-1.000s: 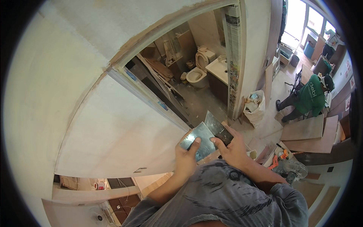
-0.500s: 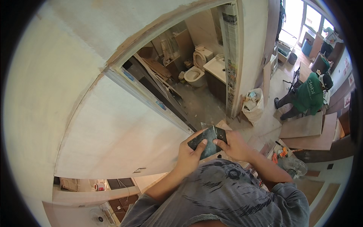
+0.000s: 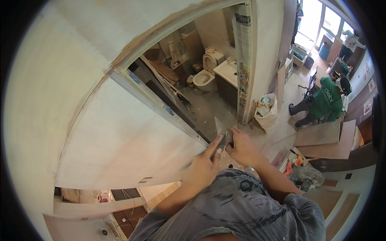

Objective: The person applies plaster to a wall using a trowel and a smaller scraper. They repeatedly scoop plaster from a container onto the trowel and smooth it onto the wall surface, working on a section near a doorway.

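In front of my chest, both hands are close together with thin flat tools between them. My left hand is closed on a dark flat scraper, now seen nearly edge-on, its index finger stretched along it. My right hand pinches what looks like a putty knife; its thin pale blade points up and away, and the fingers mostly hide its dark grip. Whether the two tools touch I cannot tell. To the left, a large pale panel with a small handle has a patchy, smeared surface.
Beyond the doorway are a toilet and a washbasin. A white sack of rubbish stands right of it. A person in green bends near leaning boards. Orange power tools lie at the right.
The scraper in my left hand has turned from showing its broad face to nearly edge-on. The pale blade now sticks up further between my hands. The view has shifted slightly.
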`<state>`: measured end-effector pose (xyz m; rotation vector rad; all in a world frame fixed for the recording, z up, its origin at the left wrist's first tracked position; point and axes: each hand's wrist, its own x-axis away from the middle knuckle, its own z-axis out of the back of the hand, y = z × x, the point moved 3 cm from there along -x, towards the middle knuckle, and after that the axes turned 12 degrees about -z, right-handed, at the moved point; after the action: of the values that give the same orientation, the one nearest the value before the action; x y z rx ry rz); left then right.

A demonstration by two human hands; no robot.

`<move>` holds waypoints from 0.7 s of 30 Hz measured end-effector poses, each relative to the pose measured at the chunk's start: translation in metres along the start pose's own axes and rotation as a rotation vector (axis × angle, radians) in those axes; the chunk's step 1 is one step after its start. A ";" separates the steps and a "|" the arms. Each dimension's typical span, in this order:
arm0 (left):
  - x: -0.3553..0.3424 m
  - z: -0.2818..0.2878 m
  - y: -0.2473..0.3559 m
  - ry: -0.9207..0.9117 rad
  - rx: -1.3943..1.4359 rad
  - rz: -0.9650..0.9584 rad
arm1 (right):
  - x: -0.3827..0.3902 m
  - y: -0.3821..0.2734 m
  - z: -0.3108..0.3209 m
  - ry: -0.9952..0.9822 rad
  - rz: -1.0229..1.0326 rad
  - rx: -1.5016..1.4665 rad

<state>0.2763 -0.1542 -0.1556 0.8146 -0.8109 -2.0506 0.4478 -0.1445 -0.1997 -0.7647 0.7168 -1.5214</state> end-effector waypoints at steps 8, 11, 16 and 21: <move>-0.013 0.012 -0.022 0.133 -0.079 0.189 | 0.007 -0.022 0.006 -0.092 0.181 -0.152; -0.004 0.025 -0.030 0.207 -0.099 0.138 | 0.014 -0.035 0.019 -0.200 -0.044 -0.089; 0.005 0.030 -0.024 0.260 -0.102 0.127 | 0.018 -0.034 0.014 0.023 0.100 -0.106; 0.005 0.034 -0.004 0.179 0.024 0.050 | 0.010 -0.025 -0.010 0.198 0.154 -0.052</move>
<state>0.2465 -0.1472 -0.1394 0.9662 -0.7492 -1.8963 0.4240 -0.1526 -0.1849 -0.5874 0.9449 -1.4546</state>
